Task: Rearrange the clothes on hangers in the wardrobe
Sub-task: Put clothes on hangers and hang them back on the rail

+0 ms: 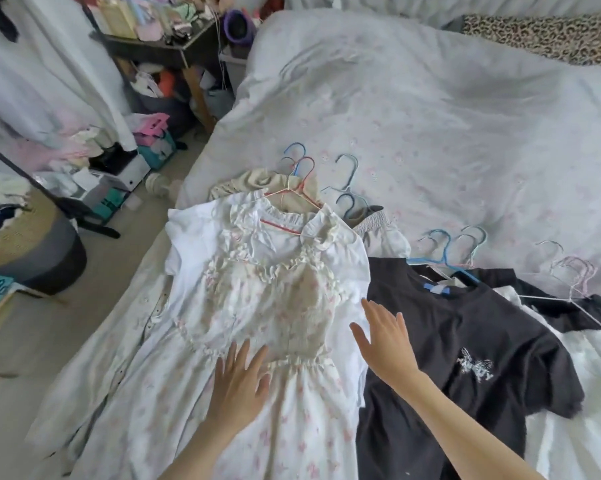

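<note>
Head view, nearest first: the left hand (238,379) lies flat with fingers spread on the waist of the white floral dress (257,306), and the right hand (385,336), fingers straight and holding nothing, is at the dress's right edge where it meets the black T-shirt (465,344). Both garments lie on the bed (430,116), the dress on a red hanger (292,199), the T-shirt on a blue hanger (441,254). The step in hand looks like smoothing the dress; it goes best stroking outward from the waist, palms flat, without dragging the collar off the hanger. Beyond lie more blue hangers (347,181), then a cluttered side table (160,46).
</note>
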`<act>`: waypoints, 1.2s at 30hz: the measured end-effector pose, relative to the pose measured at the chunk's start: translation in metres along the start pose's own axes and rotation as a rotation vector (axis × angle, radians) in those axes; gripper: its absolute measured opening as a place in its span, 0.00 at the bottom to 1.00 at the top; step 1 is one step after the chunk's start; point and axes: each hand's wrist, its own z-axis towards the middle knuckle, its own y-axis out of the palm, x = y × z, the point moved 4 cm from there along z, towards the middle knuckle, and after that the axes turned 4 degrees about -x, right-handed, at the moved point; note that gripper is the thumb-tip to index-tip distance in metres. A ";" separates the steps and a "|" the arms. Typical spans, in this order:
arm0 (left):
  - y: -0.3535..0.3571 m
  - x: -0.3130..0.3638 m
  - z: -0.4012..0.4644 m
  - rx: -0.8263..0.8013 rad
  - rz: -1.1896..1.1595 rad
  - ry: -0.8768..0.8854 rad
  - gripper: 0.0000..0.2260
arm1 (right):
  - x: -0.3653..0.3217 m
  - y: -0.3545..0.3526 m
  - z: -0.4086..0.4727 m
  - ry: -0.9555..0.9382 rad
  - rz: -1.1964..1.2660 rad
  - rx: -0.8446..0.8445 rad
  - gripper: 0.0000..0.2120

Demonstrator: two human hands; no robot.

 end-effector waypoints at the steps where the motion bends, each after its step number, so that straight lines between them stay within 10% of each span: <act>1: -0.011 -0.007 0.017 0.042 0.011 0.026 0.30 | -0.007 0.003 0.021 0.011 0.006 0.000 0.26; 14: -0.028 -0.081 0.193 0.000 0.035 0.085 0.27 | -0.025 0.006 0.260 0.232 -0.037 0.030 0.24; 26: -0.014 -0.088 0.204 -0.017 -0.067 0.107 0.37 | -0.031 0.014 0.280 0.315 -0.064 0.160 0.18; 30: -0.029 -0.086 0.199 -0.038 -0.127 0.077 0.26 | -0.032 -0.003 0.259 0.231 0.104 0.301 0.13; 36: -0.114 -0.052 0.173 0.412 -0.237 0.197 0.22 | -0.021 -0.045 0.193 0.295 0.527 0.285 0.14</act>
